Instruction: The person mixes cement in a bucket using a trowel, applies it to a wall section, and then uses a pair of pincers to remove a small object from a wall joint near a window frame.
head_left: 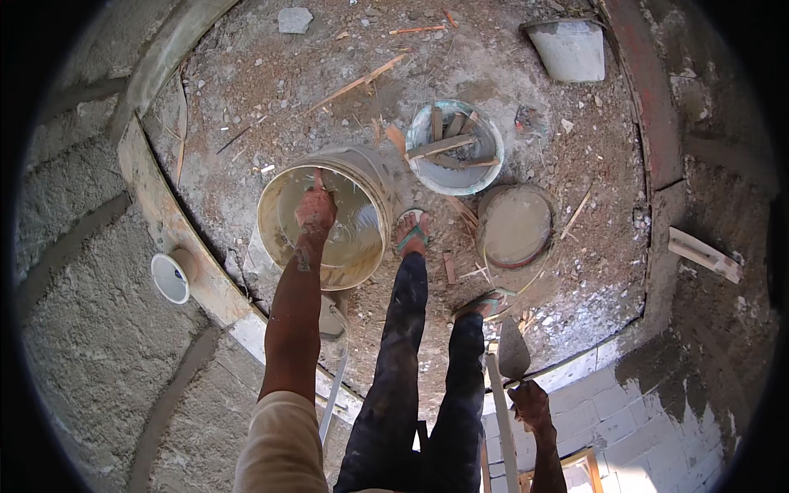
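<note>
My left hand [316, 210] is over the mouth of a large pale bucket [385, 215] holding rippled, cloudy water [359, 222]. One finger points toward the far rim, while the others are curled; what they hold, if anything, is hidden. Wet grey mortar smears this hand and wrist. Low on the right, my right hand [532, 406] is closed round the handle of a pointing trowel [514, 349], whose grey blade points away from me. Beside the trowel stands a long pale straight-edged bar [501, 411].
A pail with wood scraps [453, 182] and a round mortar-filled tub [516, 228] stand beyond my sandalled feet. A grey bucket [567, 51] lies far right. A small white container [171, 277] sits by the left wall. Sticks and rubble litter the floor.
</note>
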### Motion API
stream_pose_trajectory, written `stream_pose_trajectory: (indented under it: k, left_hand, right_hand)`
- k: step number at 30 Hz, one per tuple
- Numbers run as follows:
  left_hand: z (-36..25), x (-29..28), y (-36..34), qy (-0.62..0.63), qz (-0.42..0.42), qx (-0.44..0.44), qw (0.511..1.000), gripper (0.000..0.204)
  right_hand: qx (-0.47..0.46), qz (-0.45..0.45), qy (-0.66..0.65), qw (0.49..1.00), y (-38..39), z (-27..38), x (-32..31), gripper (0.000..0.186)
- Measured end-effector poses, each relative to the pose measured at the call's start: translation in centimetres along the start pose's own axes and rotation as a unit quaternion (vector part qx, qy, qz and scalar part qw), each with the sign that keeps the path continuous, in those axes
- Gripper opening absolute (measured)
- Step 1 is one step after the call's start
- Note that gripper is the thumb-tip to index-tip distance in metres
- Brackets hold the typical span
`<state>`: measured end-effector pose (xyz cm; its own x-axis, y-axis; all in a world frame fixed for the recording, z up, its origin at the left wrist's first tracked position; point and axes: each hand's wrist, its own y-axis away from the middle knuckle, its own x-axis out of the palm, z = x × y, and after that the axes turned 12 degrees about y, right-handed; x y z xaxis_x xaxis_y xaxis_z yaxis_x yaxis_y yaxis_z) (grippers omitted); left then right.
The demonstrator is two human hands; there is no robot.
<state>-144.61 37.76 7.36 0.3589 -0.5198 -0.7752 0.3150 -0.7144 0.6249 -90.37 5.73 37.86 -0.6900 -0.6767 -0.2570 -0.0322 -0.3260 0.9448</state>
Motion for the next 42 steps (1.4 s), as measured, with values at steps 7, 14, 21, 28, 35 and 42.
stream_pose_trajectory:
  k: [7,14,21,28,35,42]
  left_hand:
    - [6.0,1.9,-1.3,0.007,-0.012,0.155,0.988,0.025]
    - [4.6,-3.3,13.2,0.27,-0.105,0.181,0.94,0.018]
    - [-6.2,-12.9,27.7,0.135,-0.095,0.321,0.933,0.017]
    - [-17.3,-10.2,32.3,-0.02,0.026,0.436,0.9,0.016]
    - [-22.5,3.6,26.2,-0.055,0.113,0.542,0.831,0.015]
    - [-23.1,9.1,23.8,-0.238,0.106,0.576,0.775,0.02]
  right_hand:
    - [-0.098,-0.038,0.107,0.989,-0.3,-4.3,3.4,0.013]
    - [-0.193,-0.109,0.159,0.962,0.9,-9.8,5.9,0.024]
    - [-0.193,-0.123,0.524,0.82,1.2,-12.4,7.5,0.034]
    - [-0.13,-0.09,0.256,0.954,0.8,-14.3,8.2,0.031]
    - [0.068,-0.035,-0.175,0.982,2.8,-15.9,8.8,0.025]
    - [0.19,-0.021,-0.306,0.933,4.4,-16.6,10.1,0.035]
